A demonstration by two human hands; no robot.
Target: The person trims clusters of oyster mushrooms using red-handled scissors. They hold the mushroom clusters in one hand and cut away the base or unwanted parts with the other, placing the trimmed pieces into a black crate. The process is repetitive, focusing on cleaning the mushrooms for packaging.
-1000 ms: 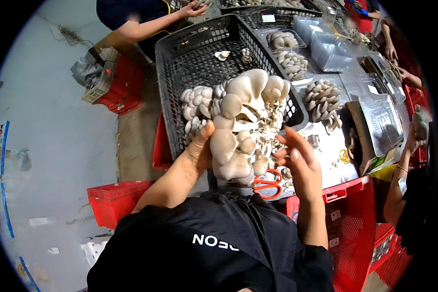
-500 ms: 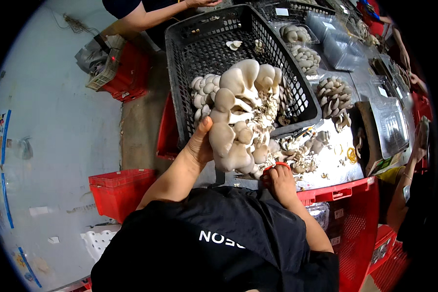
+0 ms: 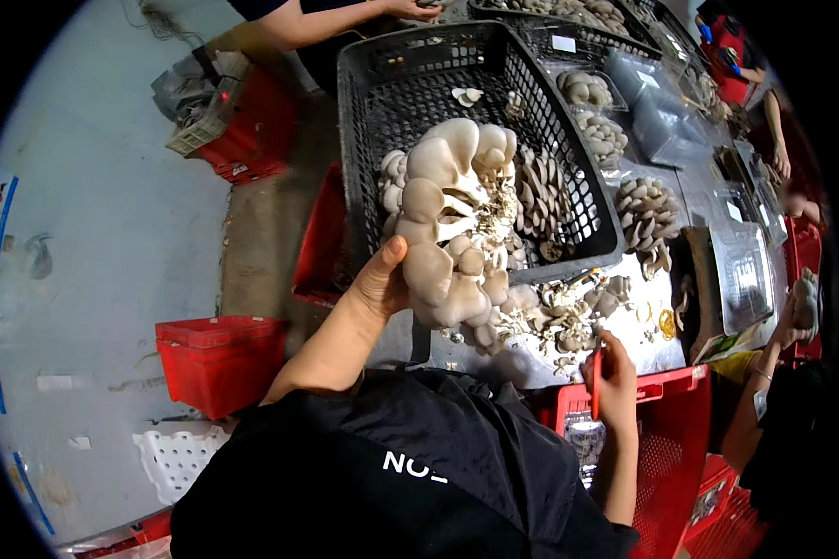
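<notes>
Mushroom cluster (image 3: pixel 429 268) is being held over black crate's (image 3: pixel 583 263) near edge, long axis running near-far, L hand (image 3: pixel 378 279) clasping its near L side. R hand (image 3: pixel 615 374) is gripping red scissors (image 3: pixel 597 384), well apart, near R.

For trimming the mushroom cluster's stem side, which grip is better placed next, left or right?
Probably the right grip: it holds the red scissors, and the stem side of the mushroom cluster faces right. The left grip is occupied holding the cluster.
</notes>
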